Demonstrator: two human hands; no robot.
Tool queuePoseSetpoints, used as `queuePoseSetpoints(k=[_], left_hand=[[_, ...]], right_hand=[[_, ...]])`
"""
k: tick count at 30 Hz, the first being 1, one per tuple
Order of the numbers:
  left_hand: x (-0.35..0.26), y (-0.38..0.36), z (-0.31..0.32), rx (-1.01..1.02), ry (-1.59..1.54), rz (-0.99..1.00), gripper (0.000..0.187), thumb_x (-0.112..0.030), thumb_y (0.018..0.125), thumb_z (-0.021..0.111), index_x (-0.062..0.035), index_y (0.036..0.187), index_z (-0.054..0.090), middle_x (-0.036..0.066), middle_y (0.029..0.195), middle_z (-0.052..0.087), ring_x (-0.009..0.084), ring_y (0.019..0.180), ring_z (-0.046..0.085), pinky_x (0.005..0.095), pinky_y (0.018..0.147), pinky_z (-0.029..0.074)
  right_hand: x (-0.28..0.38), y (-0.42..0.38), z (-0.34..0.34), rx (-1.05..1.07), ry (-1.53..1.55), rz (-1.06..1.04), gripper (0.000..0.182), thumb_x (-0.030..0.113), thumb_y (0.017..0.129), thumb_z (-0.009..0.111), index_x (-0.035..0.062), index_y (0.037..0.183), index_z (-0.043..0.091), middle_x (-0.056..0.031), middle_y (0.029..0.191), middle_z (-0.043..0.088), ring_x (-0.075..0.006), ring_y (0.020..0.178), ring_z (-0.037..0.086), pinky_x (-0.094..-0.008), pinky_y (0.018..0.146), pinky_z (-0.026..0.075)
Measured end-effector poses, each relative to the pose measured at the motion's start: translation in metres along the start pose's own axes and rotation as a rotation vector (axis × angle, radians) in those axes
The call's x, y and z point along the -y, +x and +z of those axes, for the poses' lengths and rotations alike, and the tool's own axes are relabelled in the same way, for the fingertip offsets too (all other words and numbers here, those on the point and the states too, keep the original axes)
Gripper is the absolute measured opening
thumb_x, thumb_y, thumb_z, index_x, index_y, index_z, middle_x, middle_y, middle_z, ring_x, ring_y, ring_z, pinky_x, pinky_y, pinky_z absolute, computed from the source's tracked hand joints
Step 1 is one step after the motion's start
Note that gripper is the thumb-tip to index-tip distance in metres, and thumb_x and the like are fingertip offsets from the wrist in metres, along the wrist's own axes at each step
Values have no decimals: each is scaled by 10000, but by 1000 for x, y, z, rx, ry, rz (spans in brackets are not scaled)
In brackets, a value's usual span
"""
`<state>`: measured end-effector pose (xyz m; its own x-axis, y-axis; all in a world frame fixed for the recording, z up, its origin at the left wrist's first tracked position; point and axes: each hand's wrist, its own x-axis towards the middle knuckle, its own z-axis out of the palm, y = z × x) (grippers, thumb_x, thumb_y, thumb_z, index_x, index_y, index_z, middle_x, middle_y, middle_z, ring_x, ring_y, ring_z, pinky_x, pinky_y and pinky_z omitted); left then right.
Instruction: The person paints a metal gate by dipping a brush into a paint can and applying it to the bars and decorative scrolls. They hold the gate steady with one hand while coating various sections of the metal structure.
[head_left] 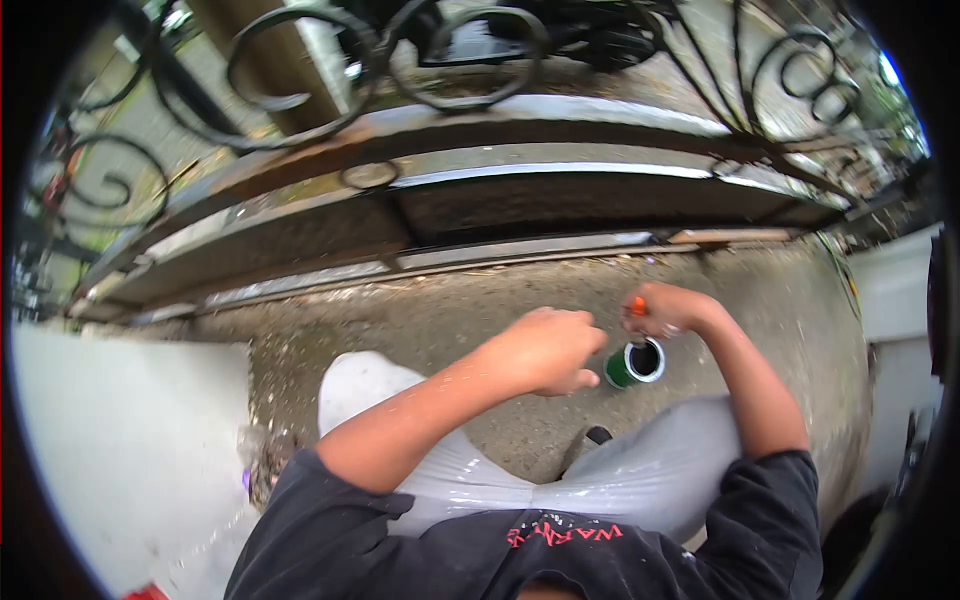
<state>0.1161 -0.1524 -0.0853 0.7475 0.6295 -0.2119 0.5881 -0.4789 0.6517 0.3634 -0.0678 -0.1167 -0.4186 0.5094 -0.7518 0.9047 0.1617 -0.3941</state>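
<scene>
My right hand [660,309] is closed round a paintbrush with an orange handle [638,306], held just above a small green can [621,367]. The can stands upright on the ground with its round top uncovered and dark inside. The hand largely hides the brush, and its lower end overlaps the can's rim. My left hand [556,350] is in the air to the left of the can, with nothing in it. Its fingers are loosely bent and the thumb stands apart, pointing toward the can.
A dark metal gate with scrolled bars [470,205] runs across the front. Rough concrete ground [480,290] lies between it and my bent legs in grey trousers [480,465]. A white panel [130,430] stands at the left; a pale wall [895,290] is at the right.
</scene>
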Motion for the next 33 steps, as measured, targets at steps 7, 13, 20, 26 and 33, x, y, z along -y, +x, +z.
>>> queuePoseSetpoints(k=[7, 13, 20, 26, 33], left_hand=[[-2, 3, 0, 65, 5, -56, 420, -329, 846, 743, -11, 1113, 681, 171, 1097, 651, 352, 1065, 649, 464, 919, 511], [0, 1, -1, 49, 20, -47, 419, -327, 843, 746, 0, 1098, 685, 174, 1088, 655, 353, 1064, 653, 459, 908, 519], [4, -4, -6, 31, -3, -57, 433, -327, 844, 748, 4, 1114, 677, 183, 1095, 651, 356, 1063, 653, 457, 903, 521], [11, -9, -6, 26, -18, -72, 429, -325, 854, 741, -17, 1144, 676, 163, 1108, 651, 350, 1059, 650, 457, 910, 515], [16, -14, -11, -81, -31, -28, 339, -278, 870, 725, -30, 1096, 683, 157, 1079, 662, 335, 1042, 650, 453, 894, 515]], right_hand=[[9, -4, -2, -32, -5, 30, 190, 115, 832, 697, 15, 994, 705, -136, 883, 729, -242, 813, 679, -372, 771, 532], [16, -5, -4, -46, -18, 66, 178, 124, 844, 710, 19, 988, 701, -126, 864, 722, -228, 782, 663, -370, 741, 525], [5, -36, -30, -250, 104, 59, 133, 80, 860, 701, -16, 944, 664, -96, 785, 661, -178, 724, 637, -331, 677, 507], [5, -117, -50, -670, 292, -88, 97, 16, 908, 642, -13, 863, 561, -38, 798, 508, -131, 706, 570, -285, 665, 472], [-43, -124, -36, -755, 348, -57, 119, 26, 923, 651, -15, 867, 554, -36, 815, 523, -117, 679, 551, -278, 647, 461]])
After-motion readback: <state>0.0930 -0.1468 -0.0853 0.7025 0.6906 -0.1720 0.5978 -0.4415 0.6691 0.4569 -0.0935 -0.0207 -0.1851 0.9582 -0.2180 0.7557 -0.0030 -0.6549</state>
